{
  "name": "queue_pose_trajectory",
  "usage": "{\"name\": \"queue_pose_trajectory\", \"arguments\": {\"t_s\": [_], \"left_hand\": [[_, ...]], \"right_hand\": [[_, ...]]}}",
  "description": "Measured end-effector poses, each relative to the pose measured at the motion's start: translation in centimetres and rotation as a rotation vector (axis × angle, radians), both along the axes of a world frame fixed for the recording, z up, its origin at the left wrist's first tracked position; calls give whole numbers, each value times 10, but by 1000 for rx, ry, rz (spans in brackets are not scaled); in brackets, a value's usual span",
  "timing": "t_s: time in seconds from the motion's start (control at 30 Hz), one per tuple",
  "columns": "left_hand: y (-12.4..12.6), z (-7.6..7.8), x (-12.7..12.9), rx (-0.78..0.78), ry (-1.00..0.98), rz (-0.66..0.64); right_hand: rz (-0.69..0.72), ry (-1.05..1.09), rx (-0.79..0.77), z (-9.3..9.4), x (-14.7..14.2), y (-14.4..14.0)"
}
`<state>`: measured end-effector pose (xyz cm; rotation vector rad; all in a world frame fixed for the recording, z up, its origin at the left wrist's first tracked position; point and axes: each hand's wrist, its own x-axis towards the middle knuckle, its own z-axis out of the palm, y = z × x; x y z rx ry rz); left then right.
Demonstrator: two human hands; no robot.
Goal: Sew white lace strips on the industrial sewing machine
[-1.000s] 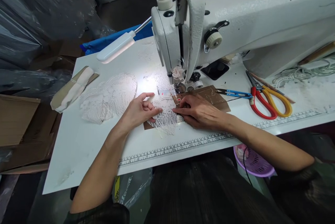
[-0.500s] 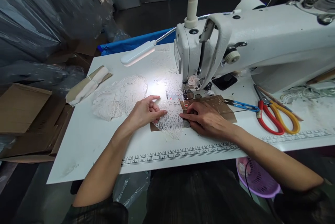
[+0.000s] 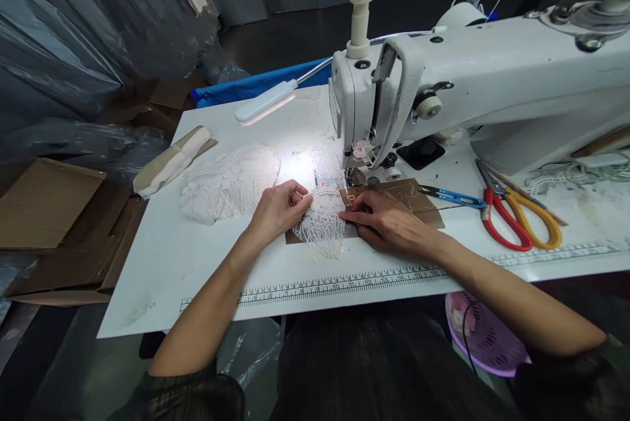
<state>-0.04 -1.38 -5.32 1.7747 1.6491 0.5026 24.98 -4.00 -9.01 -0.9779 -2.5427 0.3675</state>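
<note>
A piece of white fringed lace (image 3: pixel 322 221) lies over a brown card (image 3: pixel 413 201), close to the presser foot of the white sewing machine (image 3: pixel 378 93). My left hand (image 3: pixel 280 211) pinches the lace's upper left edge between thumb and fingertips. Bent over the card, my right hand (image 3: pixel 386 221) keeps its fingers together, with a fingertip on the lace's right edge; what lies under that palm is hidden. More white lace (image 3: pixel 231 181) is heaped on the table to the left of my left hand.
Right of my right hand lie blue thread snips (image 3: pixel 455 198) and scissors (image 3: pixel 516 211) with red and yellow handles. A lamp (image 3: pixel 266 103) shines over the work. A tied white bundle (image 3: pixel 174 162) sits at the table's left; a printed ruler (image 3: pixel 335 286) runs along the front edge.
My left fingers have drawn together into a pinch on the lace's edge. My right hand stays in nearly the same place. The whole view has shifted slightly.
</note>
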Motion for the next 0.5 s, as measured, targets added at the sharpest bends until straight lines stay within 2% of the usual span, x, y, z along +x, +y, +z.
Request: {"name": "queue_pose_trajectory", "arguments": {"t_s": [0.13, 0.33, 0.4, 0.5], "left_hand": [[-1, 2, -1, 13, -23, 7], [-3, 5, -3, 38, 29, -59], [-2, 3, -3, 106, 66, -72], [-1, -1, -3, 339, 202, -109]], "right_hand": [[7, -2, 10, -1, 1, 0], [8, 2, 36, -2, 0, 0], [8, 8, 35, -2, 0, -1], [9, 19, 28, -1, 1, 0]]}}
